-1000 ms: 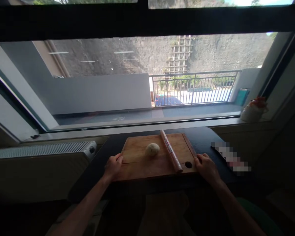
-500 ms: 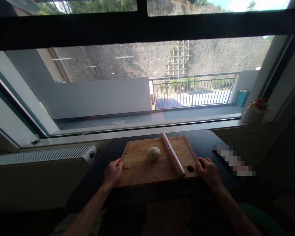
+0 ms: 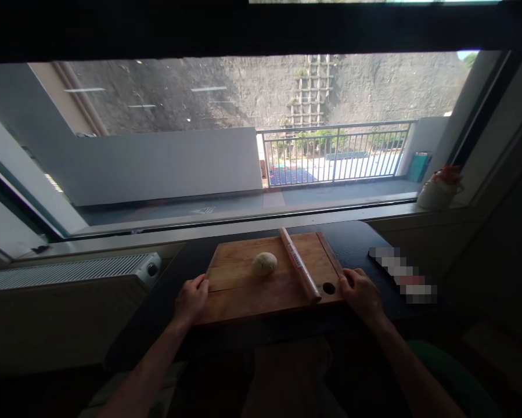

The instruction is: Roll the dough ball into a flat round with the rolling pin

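gripping opposite board (image 3: 243, 301) edges, left hand (image 3: 191, 299) and right hand (image 3: 362, 293) sit clear of dough (image 3: 265, 264).

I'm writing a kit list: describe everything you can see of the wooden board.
The wooden board is brown, grained and roughly rectangular, with a dark line in from the left, a strip along the right end and a round hole in its near right corner. It appears to lie on the dark table, bearing a pale ball and a long rod. The left hand grips one end, the right hand the other.
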`<act>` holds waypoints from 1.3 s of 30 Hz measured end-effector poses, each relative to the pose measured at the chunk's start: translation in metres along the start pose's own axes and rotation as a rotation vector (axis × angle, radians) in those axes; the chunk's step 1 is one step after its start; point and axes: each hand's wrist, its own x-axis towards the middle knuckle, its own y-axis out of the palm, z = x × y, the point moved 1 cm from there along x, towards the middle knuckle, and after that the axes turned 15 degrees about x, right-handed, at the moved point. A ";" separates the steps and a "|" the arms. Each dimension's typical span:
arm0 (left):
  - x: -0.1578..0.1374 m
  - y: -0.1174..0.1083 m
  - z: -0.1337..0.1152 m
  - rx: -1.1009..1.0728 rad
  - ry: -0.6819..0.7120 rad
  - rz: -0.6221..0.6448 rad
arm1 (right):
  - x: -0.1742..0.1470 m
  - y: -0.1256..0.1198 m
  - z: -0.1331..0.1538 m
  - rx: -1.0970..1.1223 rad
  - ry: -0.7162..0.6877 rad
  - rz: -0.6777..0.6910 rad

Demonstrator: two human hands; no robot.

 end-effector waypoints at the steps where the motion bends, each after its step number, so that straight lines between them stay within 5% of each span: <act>1: 0.000 0.000 0.000 0.001 0.001 0.000 | 0.000 0.000 0.000 -0.002 0.000 -0.001; 39: -0.002 -0.003 -0.001 0.011 0.012 -0.015 | -0.001 0.000 0.000 0.006 -0.014 -0.018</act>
